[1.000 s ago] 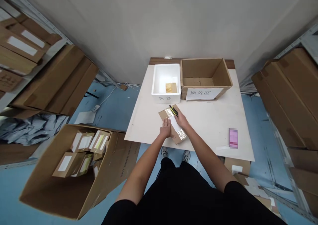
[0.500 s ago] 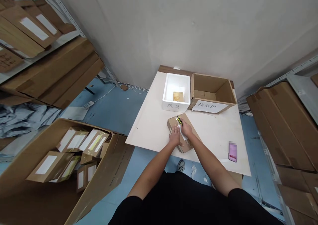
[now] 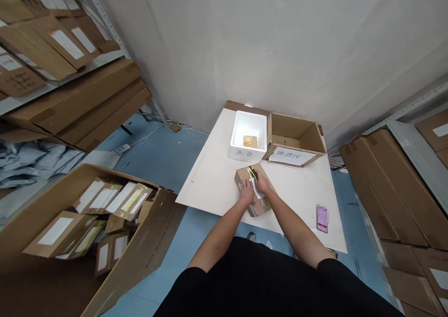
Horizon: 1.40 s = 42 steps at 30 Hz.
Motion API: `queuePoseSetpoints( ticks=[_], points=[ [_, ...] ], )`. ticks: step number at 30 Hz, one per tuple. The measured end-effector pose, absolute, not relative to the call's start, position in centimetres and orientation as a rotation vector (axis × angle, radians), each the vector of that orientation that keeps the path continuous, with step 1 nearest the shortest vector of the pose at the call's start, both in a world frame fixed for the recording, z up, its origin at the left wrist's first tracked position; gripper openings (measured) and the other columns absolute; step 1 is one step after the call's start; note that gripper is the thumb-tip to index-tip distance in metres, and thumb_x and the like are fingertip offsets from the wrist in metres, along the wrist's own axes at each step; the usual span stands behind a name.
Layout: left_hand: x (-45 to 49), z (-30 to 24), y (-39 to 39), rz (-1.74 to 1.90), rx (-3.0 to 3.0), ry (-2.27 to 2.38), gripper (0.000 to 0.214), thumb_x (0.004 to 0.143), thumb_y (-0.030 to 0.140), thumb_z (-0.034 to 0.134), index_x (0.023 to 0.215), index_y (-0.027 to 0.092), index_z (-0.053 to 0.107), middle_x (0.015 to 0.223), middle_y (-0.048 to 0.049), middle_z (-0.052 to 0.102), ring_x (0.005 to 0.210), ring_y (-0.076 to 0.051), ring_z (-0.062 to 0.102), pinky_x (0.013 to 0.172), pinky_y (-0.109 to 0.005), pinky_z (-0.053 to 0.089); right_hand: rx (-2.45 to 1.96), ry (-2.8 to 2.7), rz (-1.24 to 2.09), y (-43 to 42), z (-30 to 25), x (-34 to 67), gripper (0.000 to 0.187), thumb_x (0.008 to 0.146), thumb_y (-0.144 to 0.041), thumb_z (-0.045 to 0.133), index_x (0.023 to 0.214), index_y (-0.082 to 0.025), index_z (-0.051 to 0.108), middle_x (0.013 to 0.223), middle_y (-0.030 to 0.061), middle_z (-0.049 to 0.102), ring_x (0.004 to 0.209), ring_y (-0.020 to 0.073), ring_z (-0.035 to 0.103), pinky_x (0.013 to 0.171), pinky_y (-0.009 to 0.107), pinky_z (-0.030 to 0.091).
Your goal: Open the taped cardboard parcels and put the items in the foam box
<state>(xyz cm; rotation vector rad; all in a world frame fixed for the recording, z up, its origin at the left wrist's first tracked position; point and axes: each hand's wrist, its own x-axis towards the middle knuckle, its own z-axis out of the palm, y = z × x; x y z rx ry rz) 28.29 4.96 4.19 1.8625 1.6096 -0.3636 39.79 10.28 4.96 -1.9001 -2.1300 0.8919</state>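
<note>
Evidently little changes: right hand [image 3: 262, 183] stays curled round a yellow-black tool [image 3: 252, 172]; left hand [image 3: 247, 191] lies mostly open on the parcel [image 3: 259, 207] beneath both, apparently unopened.

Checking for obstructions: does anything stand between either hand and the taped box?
Nothing visible bars the left hand, which rests on the taped box. The right hand holds a yellow-and-black tool at the box's top. The white bin and open carton stand beyond, not between.

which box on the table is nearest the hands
The taped carton under the left hand and right hand; the white foam box and open cardboard box stand farther back.
</note>
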Motion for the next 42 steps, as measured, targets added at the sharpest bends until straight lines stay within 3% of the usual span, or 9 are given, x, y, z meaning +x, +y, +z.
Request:
queuePoseSetpoints(
  ticks=[6, 13, 27, 37, 42],
  points=[
    [26.7, 4.6, 4.4, -0.354, 1.915, 1.553, 0.170, 0.053, 0.082, 0.090, 0.173, 0.005, -0.002, 0.179, -0.0258, -0.009, 0.164, -0.044, -0.015, 0.135, -0.055, 0.005, -1.883, -2.132, 0.917, 10.2, 4.8, 39.8, 0.064, 0.102, -0.020, 0.046, 0.166, -0.022, 0.040, 0.151, 0.0172, 0.064, 0.133, 0.0291, 0.066, 0.113, 0.047, 0.048],
    [27.2, 5.2, 4.6, -0.403, 1.832, 1.611, 0.164, 0.056, 0.078, 0.091, 0.174, 0.017, -0.005, 0.179, -0.0191, -0.015, 0.164, -0.042, -0.016, 0.132, -0.060, 0.018, -1.879, -2.164, 0.909, 10.3, 4.8, 39.8, 0.065, 0.102, -0.020, 0.045, 0.167, -0.023, 0.039, 0.145, 0.0171, 0.068, 0.130, 0.0283, 0.069, 0.112, 0.046, 0.048],
    [27.2, 5.8, 4.7, -0.420, 1.794, 1.614, 0.165, 0.054, 0.075, 0.093, 0.174, 0.017, -0.004, 0.178, -0.0191, -0.018, 0.164, -0.043, -0.018, 0.131, -0.060, 0.021, -1.824, -2.246, 0.992, 12.1, 6.0, 40.5, 0.067, 0.095, -0.018, 0.065, 0.160, -0.025, 0.050, 0.134, 0.0093, 0.075, 0.119, 0.0281, 0.071, 0.108, 0.040, 0.053],
    [27.3, 5.7, 4.6, -0.417, 1.783, 1.617, 0.160, 0.059, 0.072, 0.092, 0.174, 0.023, -0.008, 0.178, -0.0132, -0.022, 0.164, -0.041, -0.019, 0.127, -0.062, 0.033, -1.826, -2.251, 1.012, 12.3, 6.1, 41.4, 0.061, 0.094, -0.025, 0.070, 0.153, -0.026, 0.057, 0.133, 0.0074, 0.075, 0.116, 0.0284, 0.071, 0.105, 0.038, 0.053],
    [27.5, 5.5, 4.7, -0.408, 1.772, 1.628, 0.160, 0.060, 0.074, 0.090, 0.174, 0.022, -0.009, 0.179, -0.0132, -0.021, 0.164, -0.042, -0.020, 0.125, -0.064, 0.034, -1.928, -2.335, 0.964, 12.6, 6.6, 40.7, 0.065, 0.093, -0.017, 0.065, 0.156, -0.026, 0.054, 0.130, 0.0096, 0.077, 0.114, 0.0310, 0.072, 0.103, 0.040, 0.053]
  ],
)
